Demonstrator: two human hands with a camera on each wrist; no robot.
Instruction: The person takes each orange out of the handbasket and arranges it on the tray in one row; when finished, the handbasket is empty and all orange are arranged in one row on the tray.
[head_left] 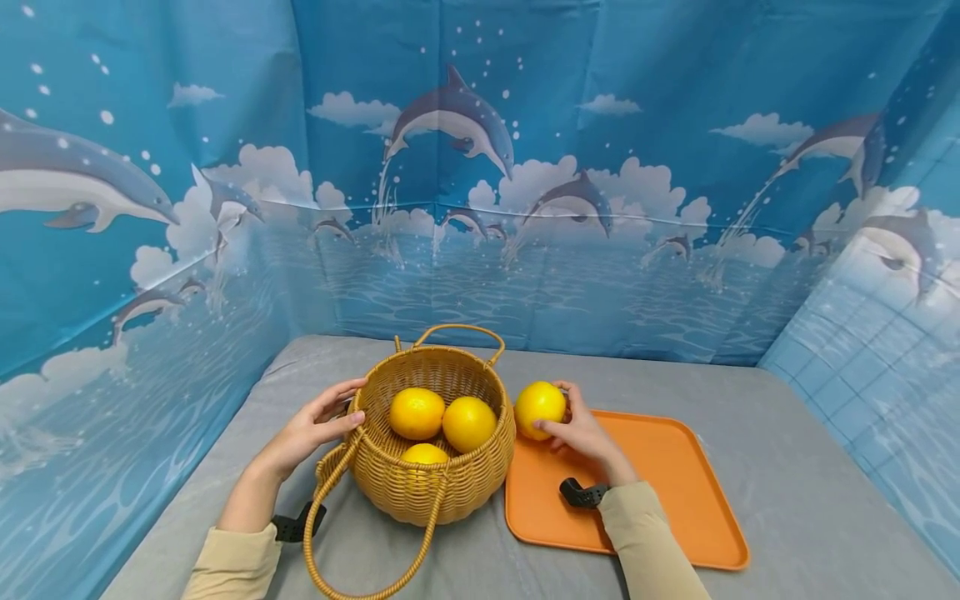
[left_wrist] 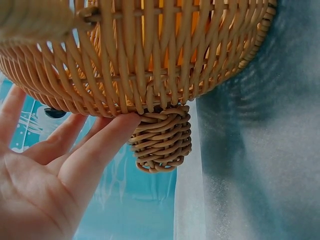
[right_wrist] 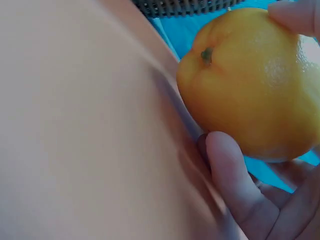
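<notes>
A wicker basket [head_left: 416,496] stands upright, with several yellow-orange oranges [head_left: 417,414] showing inside it. My left hand [head_left: 318,425] rests against the basket's left rim, its fingers spread and fairly straight. From the left wrist view, those fingertips touch the woven wall [left_wrist: 120,75] near a small wicker knob [left_wrist: 162,142]. Just off the basket's right side, my right hand [head_left: 581,429] grips another orange [head_left: 540,408] between thumb and fingers. This orange [right_wrist: 250,85] shows its green stem end in the right wrist view. It is above the far left corner of an orange tray [head_left: 660,483].
One basket handle [head_left: 375,592] hangs down toward the near side; the other handle [head_left: 461,327] stands up at the back. Grey cloth [head_left: 810,492] covers the table. A blue dolphin-print curtain [head_left: 600,250] encloses the back and sides.
</notes>
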